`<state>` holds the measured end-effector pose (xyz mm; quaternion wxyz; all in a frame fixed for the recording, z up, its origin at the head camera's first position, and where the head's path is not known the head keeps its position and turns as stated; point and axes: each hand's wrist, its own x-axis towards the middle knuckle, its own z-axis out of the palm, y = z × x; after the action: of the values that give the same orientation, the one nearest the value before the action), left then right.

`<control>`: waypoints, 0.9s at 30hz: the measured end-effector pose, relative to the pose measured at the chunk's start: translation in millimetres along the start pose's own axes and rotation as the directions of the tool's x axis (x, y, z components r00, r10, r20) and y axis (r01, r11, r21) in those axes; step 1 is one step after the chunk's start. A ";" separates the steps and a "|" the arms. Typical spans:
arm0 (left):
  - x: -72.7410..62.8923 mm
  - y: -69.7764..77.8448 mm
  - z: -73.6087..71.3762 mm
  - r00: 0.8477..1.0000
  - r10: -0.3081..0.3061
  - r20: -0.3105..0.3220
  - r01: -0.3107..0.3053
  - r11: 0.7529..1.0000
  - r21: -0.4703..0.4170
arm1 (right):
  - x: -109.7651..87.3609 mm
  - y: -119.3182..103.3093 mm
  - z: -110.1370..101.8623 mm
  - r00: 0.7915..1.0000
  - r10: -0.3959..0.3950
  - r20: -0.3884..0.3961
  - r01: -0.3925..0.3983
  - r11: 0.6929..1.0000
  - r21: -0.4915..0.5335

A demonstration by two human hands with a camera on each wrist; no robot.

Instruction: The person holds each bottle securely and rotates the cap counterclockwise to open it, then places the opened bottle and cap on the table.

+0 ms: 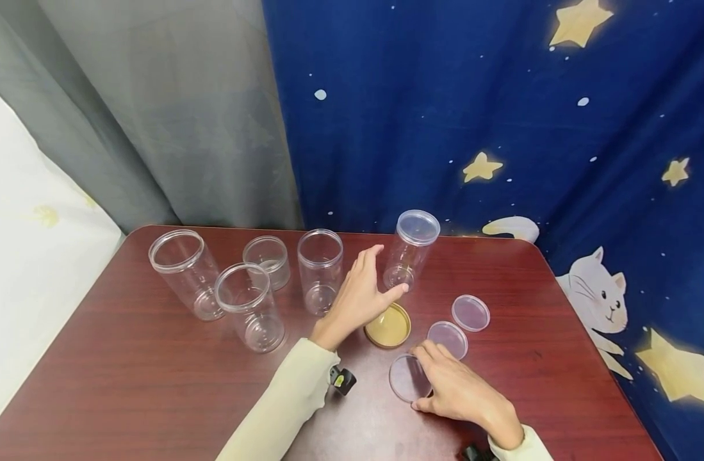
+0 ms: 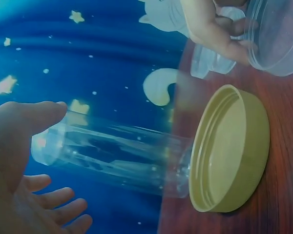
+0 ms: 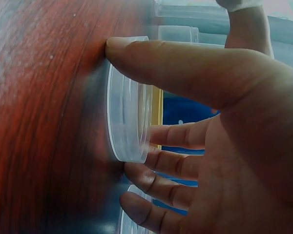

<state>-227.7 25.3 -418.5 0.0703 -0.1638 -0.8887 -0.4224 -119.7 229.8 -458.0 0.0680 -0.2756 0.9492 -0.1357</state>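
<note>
My right hand [image 1: 458, 387] grips a clear plastic lid [image 1: 408, 379] at the table's front, thumb on one side of the rim and fingers on the other. In the right wrist view the lid [image 3: 129, 105] sits close against the wood between thumb and fingertips. My left hand [image 1: 360, 288] is held over the table with thumb and fingers spread and nothing in them. Just beyond its fingers stands a tall clear jar [image 1: 409, 256] with a clear lid on top. A gold lid [image 1: 389, 326] lies partly under the left hand, hollow side up.
Two more clear lids [image 1: 471, 313] lie right of the gold one. To the left stand three tall lidless jars [image 1: 321, 275] and a shorter clear jar [image 1: 269, 262]. Curtains [image 1: 386, 128] hang right behind the table's [image 1: 127, 384] back edge.
</note>
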 end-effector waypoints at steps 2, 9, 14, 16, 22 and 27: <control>7.5 -1.4 5.0 1.000 -0.017 0.013 0.017 1.000 -0.009 | 0.1 1.0 -0.3 1.000 0.000 0.003 0.000 1.000 0.004; 30.6 -7.5 25.0 0.995 -0.084 0.056 0.086 0.996 -0.034 | 0.0 2.3 0.1 1.000 0.001 0.018 -0.001 1.000 0.002; 39.5 -10.8 33.2 0.990 -0.115 0.086 0.121 0.990 -0.068 | -0.9 2.7 0.4 1.000 -0.006 0.026 0.006 1.000 -0.004; 42.8 -11.9 35.2 0.991 -0.105 0.083 0.112 0.990 -0.085 | -1.2 3.0 0.1 1.000 -0.010 0.022 0.010 1.000 -0.006; 52.9 -13.9 40.7 0.998 -0.047 0.041 0.052 0.989 -0.140 | -2.2 3.6 -1.6 1.000 -0.019 0.003 0.019 1.000 0.001; 58.8 -11.5 44.8 0.998 -0.038 0.043 0.044 0.986 -0.162 | -3.7 4.9 -2.3 1.000 -0.025 -0.010 0.025 1.000 0.001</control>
<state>-286.2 66.9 -439.8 0.0302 -0.1592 -0.8557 -0.4914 -119.5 236.2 -457.0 0.0617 -0.2865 0.9460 -0.1384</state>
